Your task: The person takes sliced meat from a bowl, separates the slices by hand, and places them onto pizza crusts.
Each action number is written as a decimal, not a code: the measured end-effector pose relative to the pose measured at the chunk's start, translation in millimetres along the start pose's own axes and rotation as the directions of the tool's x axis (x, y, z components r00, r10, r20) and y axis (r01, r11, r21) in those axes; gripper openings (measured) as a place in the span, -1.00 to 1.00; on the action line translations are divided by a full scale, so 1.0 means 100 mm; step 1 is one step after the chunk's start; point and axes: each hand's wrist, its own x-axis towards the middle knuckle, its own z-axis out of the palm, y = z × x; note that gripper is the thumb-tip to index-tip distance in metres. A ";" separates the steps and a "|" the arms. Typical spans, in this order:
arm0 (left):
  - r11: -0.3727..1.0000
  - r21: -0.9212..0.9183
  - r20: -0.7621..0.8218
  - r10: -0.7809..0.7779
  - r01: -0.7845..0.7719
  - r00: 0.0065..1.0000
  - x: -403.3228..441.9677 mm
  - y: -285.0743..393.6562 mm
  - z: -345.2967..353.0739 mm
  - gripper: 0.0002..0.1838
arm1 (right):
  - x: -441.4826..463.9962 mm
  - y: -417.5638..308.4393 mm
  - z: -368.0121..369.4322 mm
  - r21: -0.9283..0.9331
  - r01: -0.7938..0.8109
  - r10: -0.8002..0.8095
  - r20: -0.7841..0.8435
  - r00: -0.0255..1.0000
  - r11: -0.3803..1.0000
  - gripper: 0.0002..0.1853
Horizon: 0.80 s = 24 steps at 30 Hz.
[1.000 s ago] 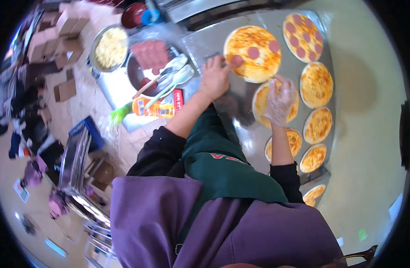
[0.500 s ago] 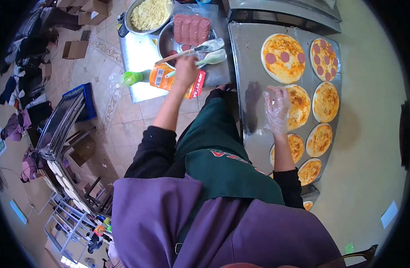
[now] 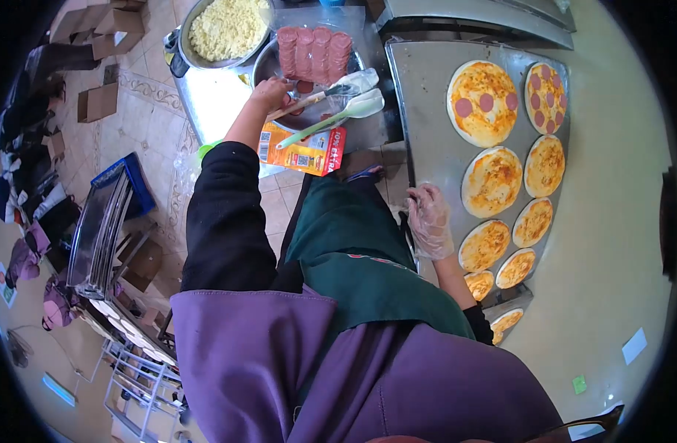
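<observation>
My bare left hand [image 3: 270, 94] reaches over the rim of a metal bowl [image 3: 264, 65], its fingers bent down among round pink sausage slices [image 3: 304, 87]; what the fingertips pinch is partly hidden. Two spatulas lie across the bowl, one with a wooden handle [image 3: 300, 105] and one pale green [image 3: 331, 117]. Rows of sliced sausage in clear plastic [image 3: 314, 55] rest at the bowl's far side. My right hand [image 3: 430, 221], in a clear plastic glove, hovers by the near edge of the metal tray [image 3: 427, 111] with fingers loosely curled and apart, holding nothing visible.
Round pizza bases with sauce [image 3: 493, 181] line the tray; one pizza [image 3: 545, 97] carries many slices, another [image 3: 482, 74] a few. A bowl of grated cheese [image 3: 228, 29] stands at the upper left. An orange packet [image 3: 309, 151] lies below the bowl. Stacked trays [image 3: 102, 229] stand left.
My left hand has moved left and away from me, from above the spatula handles to the slices in the bowl. My right hand has come back from over a pizza to the tray's edge.
</observation>
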 end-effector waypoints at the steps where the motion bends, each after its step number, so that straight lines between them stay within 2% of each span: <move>1: 0.999 -0.032 0.016 -0.003 0.003 1.000 0.06 -0.05 0.12 -0.64 | 0.03 -0.02 0.04 0.009 -0.022 0.022 0.001 1.000 1.000 -0.81; 2: 0.999 -0.033 0.023 0.006 -0.006 1.000 0.09 -0.06 0.13 -0.64 | 0.06 -0.05 0.07 0.017 -0.043 0.043 0.001 0.999 0.999 -0.82; 4: 0.993 0.109 0.070 0.046 -0.053 0.997 0.12 -0.10 0.19 -0.66 | 0.13 -0.12 0.11 0.033 -0.076 0.076 0.015 0.997 0.997 -0.84; 9: 0.989 0.114 0.049 0.093 -0.098 0.994 0.18 -0.18 0.26 -0.66 | 0.24 -0.18 0.23 0.087 -0.155 0.154 0.025 0.988 0.984 -0.85; 11: 0.995 0.093 0.116 0.017 -0.028 0.993 0.18 -0.16 0.21 -0.64 | 0.27 -0.17 0.26 0.130 -0.153 0.155 -0.008 0.988 0.980 -0.86; 12: 0.995 0.091 0.118 0.023 -0.034 0.993 0.20 -0.13 0.17 -0.64 | 0.29 -0.17 0.26 0.127 -0.158 0.160 -0.008 0.987 0.979 -0.86; 14: 0.990 0.142 0.260 -0.061 0.024 0.964 0.22 -0.06 0.08 -0.67 | 0.30 -0.17 0.27 0.075 -0.155 0.157 -0.017 0.988 0.985 -0.85; 15: 0.990 0.142 0.260 -0.059 0.022 0.964 0.24 -0.09 0.12 -0.67 | 0.31 -0.18 0.27 0.074 -0.157 0.159 -0.017 0.987 0.985 -0.85; 18: 0.998 0.053 0.191 -0.028 0.018 0.981 0.27 -0.12 0.14 -0.67 | 0.34 -0.21 0.25 0.057 -0.152 0.153 -0.009 0.988 0.987 -0.82; 20: 0.983 -0.168 0.320 -0.013 0.070 0.947 0.24 -0.09 -0.05 -0.67 | 0.34 -0.23 0.24 0.078 -0.180 0.181 -0.006 0.983 0.981 -0.81; 21: 0.984 -0.166 0.323 -0.008 0.065 0.946 0.24 -0.11 -0.02 -0.67 | 0.33 -0.23 0.24 0.078 -0.186 0.187 -0.008 0.982 0.980 -0.81; 23: 0.849 -0.503 0.242 -0.039 0.160 0.969 0.24 -0.18 0.06 -0.62 | 0.34 -0.22 0.23 0.105 -0.216 0.218 -0.011 0.976 0.971 -0.85; 24: 0.850 -0.503 0.245 -0.035 0.158 0.969 0.27 -0.20 0.11 -0.62 | 0.33 -0.22 0.23 0.105 -0.221 0.223 -0.011 0.975 0.970 -0.85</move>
